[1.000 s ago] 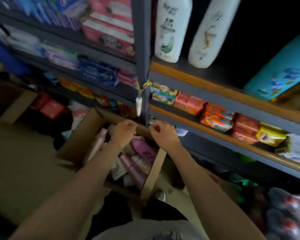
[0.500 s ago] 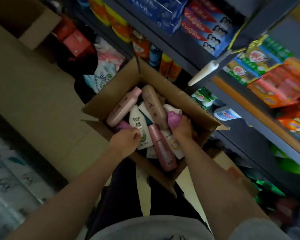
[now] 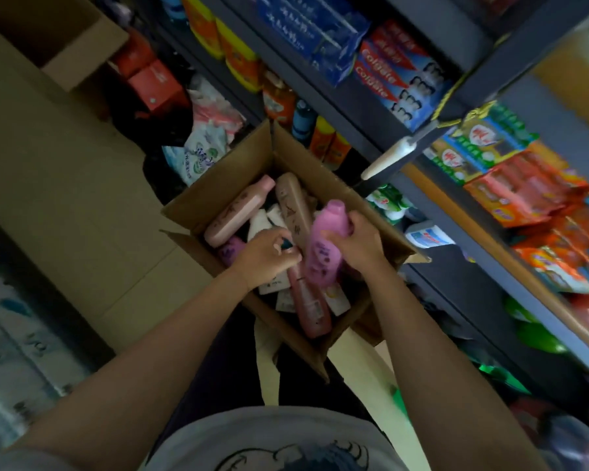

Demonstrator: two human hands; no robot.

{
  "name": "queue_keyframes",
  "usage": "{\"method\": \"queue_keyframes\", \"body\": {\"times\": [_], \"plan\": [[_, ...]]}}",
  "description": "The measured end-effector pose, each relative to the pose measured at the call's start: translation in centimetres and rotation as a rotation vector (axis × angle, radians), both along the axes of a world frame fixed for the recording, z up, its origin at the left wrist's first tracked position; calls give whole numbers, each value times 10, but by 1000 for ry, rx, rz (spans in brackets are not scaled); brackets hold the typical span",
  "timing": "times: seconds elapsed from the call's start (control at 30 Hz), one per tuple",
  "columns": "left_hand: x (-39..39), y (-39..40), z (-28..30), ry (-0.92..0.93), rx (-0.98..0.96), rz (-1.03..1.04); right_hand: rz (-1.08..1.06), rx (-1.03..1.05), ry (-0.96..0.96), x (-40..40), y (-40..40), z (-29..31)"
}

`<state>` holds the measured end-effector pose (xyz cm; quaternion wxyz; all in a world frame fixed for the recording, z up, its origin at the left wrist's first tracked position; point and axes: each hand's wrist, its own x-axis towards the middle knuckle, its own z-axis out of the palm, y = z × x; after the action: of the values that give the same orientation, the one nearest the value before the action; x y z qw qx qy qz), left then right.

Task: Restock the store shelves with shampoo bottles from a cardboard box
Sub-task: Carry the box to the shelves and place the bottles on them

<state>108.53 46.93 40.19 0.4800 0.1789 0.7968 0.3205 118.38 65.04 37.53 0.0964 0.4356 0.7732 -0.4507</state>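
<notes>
Right hand [image 3: 357, 243] gripping pink bottle [image 3: 323, 246] above cardboard box [image 3: 218, 198], left hand [image 3: 266, 256] curled among bottles inside

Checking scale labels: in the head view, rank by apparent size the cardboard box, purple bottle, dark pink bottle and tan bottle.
1. cardboard box
2. purple bottle, raised nearer the camera in the right hand, so unsure
3. dark pink bottle and tan bottle: alike, both partly hidden

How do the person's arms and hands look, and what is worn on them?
Both forearms are bare from the wrist up toward the elbow. The left hand and the right hand wear no gloves, and I see no watch, ring or bracelet. Grey short sleeves show at the lower corners. The grey shirt has a dark line drawing on the chest.
</notes>
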Motion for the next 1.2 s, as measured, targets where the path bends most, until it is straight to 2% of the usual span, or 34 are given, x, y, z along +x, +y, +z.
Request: {"method": "queue_keyframes", "body": {"times": [0.13, 0.27, 0.43, 0.53, 0.67, 0.77, 0.9, 1.03, 1.2], "plan": [[1, 25, 46, -76, 200, 21, -200, -324, 340, 6, 6, 71], [18, 58, 120, -171, 341, 38, -298, -365, 571, 25, 18, 156], [69, 116, 189, -229, 592, 90, -384, -200, 691, 76, 49, 245], [98, 146, 229, -176, 701, 8, -341, -127, 743, 120, 64, 286], [124, 184, 268, -75, 800, -127, -365, 100, 856, 172, 80, 322], [142, 212, 290, 9, 851, -170, -561, 261, 920, 208, 92, 328], [162, 244, 308, 162, 888, -222, -768, 377, 875, 249, 108, 318], [174, 273, 304, 281, 907, -206, -803, 475, 860, 265, 117, 317], [173, 306, 286, 262, 825, -181, -678, 932, 646, 257, 122, 316]]}}
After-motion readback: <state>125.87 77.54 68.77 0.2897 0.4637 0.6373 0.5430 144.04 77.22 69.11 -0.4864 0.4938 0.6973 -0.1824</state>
